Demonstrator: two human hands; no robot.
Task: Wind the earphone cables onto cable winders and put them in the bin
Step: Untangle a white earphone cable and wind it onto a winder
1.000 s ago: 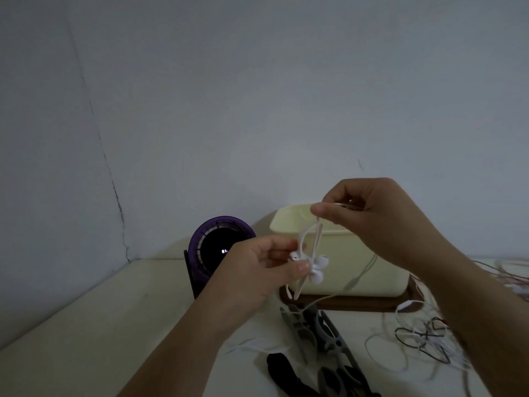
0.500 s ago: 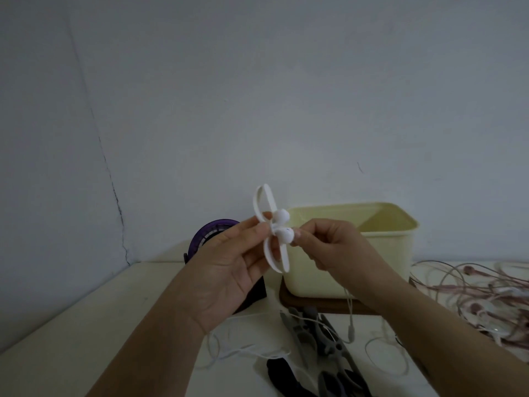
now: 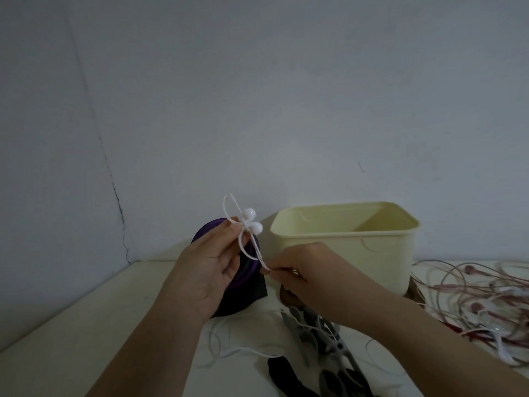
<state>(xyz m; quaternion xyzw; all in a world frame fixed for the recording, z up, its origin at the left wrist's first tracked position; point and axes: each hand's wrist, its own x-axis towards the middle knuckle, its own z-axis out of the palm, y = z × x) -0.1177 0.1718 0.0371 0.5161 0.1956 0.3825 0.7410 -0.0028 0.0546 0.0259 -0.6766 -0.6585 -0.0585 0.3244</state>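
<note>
Change: the right hand has dropped from the earbuds to below the winder, drawing the cable down with it; the left hand has kept its hold.

1. Table, pale, running across the near view; grey wall behind, with a crack at far left.
2. Purple round device, far left of centre, largely covered by the left hand.
3. Left hand, raised before the device, fingertips pinching the middle of the white cable winder, which is held upright above the table.
4. Two white earbuds, seated at the winder's middle, just right of the fingertips.
5. White cable, running down from the earbuds to the right hand, whose thumb and forefinger pinch it at the winder's lower tip.
6. Loose white cable, on the table, near, under the forearms.
7. Grey winders and black winders, near centre, partly hidden by the right forearm.
8. Cream bin, far right of centre, open, on a brown board; its lower left is blocked by the right hand.
9. Pink cables, tangled, far right.
</note>
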